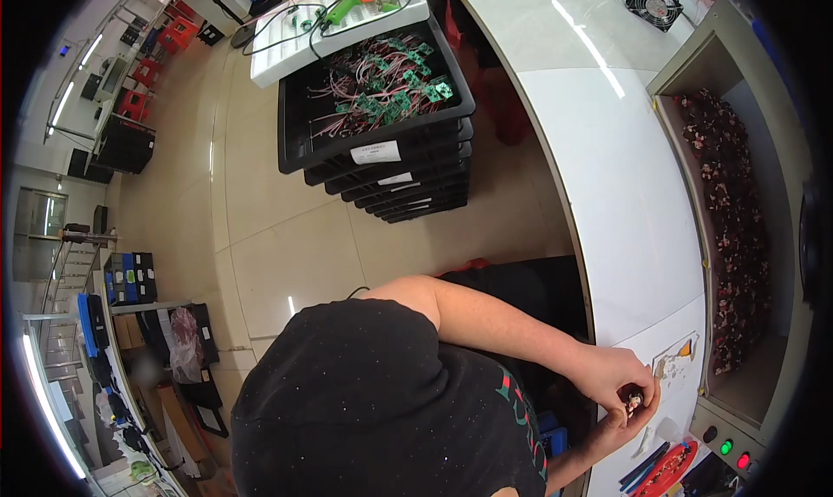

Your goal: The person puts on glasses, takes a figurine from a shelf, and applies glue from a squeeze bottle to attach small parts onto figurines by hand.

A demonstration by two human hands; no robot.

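My left hand [618, 374] reaches over the white bench, its fingers curled round a small dark piece [634, 401] with pale and red spots, like a tiny figurine. From below, my right hand [614, 432] closes on the same piece, and its fingers are partly hidden. The two hands meet at the piece. Beside them on the bench lies a whitish, stained sheet [675, 362] with an orange mark.
Right of the bench, an open-fronted cabinet [785, 393] holds many similar dark pieces [729, 228]. Near my right hand lie a red tray [678, 469] and blue-black tools [644, 465]. Stacked black crates [382, 163] hold green circuit boards [408, 85], with a green glue gun [356, 3] above.
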